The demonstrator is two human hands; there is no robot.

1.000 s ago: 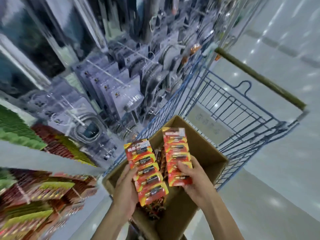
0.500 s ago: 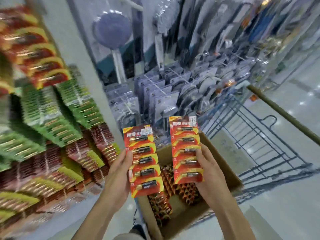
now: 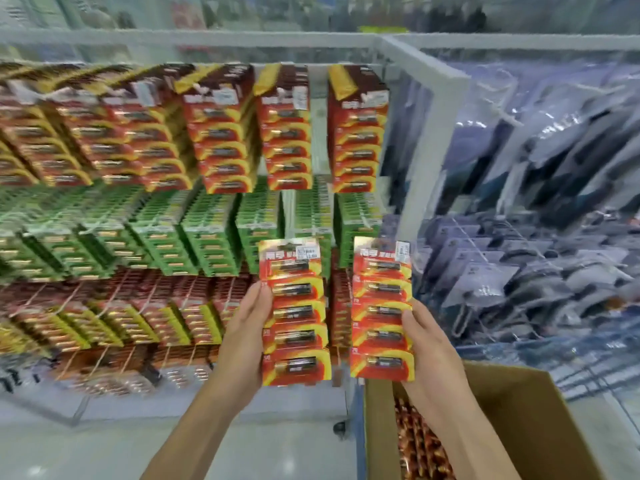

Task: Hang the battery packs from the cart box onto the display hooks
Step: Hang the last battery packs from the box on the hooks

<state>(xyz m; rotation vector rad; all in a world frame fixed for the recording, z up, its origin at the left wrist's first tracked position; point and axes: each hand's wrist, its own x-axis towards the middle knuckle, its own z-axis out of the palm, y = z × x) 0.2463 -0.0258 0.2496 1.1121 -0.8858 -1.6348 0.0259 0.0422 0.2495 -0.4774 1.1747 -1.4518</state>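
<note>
Left hand [image 3: 242, 344] grips a red-and-yellow battery strip [image 3: 294, 311]: glossy card, five blistered cells stacked vertically, white price sticker on top. Right hand [image 3: 429, 358] grips a matching second strip [image 3: 381, 308]. Both are held upright before the display rack [image 3: 420, 69], above the brown corrugated cardboard box [image 3: 519, 410].

Both bare forearms reach up from 6 o'clock, the left hand [image 3: 242, 336] toward 11 and the right hand [image 3: 431, 351] toward 1, each raised upright with fingers curled in a grip, thumb foremost.
</note>
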